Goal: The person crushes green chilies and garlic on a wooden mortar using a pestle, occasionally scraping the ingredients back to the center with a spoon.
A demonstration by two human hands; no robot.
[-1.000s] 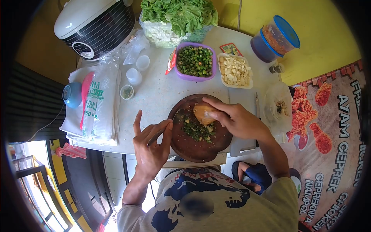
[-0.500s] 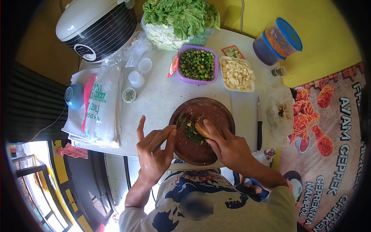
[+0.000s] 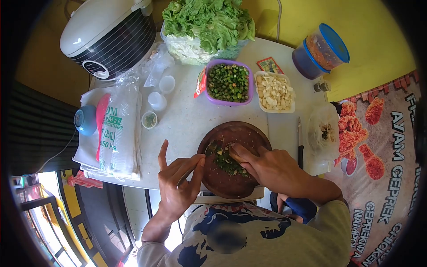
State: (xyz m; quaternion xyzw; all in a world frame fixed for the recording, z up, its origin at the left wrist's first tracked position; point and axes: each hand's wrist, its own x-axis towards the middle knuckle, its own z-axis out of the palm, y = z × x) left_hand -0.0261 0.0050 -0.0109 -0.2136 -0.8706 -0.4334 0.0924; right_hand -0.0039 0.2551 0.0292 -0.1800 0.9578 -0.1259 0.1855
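A: What takes up the most room?

B: The desk (image 3: 178,129), spread out in front of the hands. Then the banner (image 3: 371,187), well to the right of the right hand, lettered sideways: "AYAM GEPREK", "CHICKEN", "GEPREKNYA NAMPOL". Another line runs out of view at its far edge.

A: And next down?

B: The cooker (image 3: 106,49), far beyond the left hand; its panel is too small to read. Nearer, up and left of that hand, the pack (image 3: 119,133) has green print: "OM", "Mak" and a "50", with the rest lost under creased plastic. The mortar (image 3: 231,188) sits between the hands.

A: How are the hands posed?

B: The left hand (image 3: 180,180) is at the mortar's left side, thumb and forefinger pinching a spoon (image 3: 186,176), little finger sticking up. The right hand (image 3: 273,169) reaches in from the right, elbow bent outward, fingers wrapped over a pestle (image 3: 239,153).

A: Anything smaller?

B: Ahead of the hands, a purple tub (image 3: 229,103) with a red sachet (image 3: 200,83) against its left side, wording unreadable. Under the pestle lie chopped greens (image 3: 233,168), the spoon's bowl among them.
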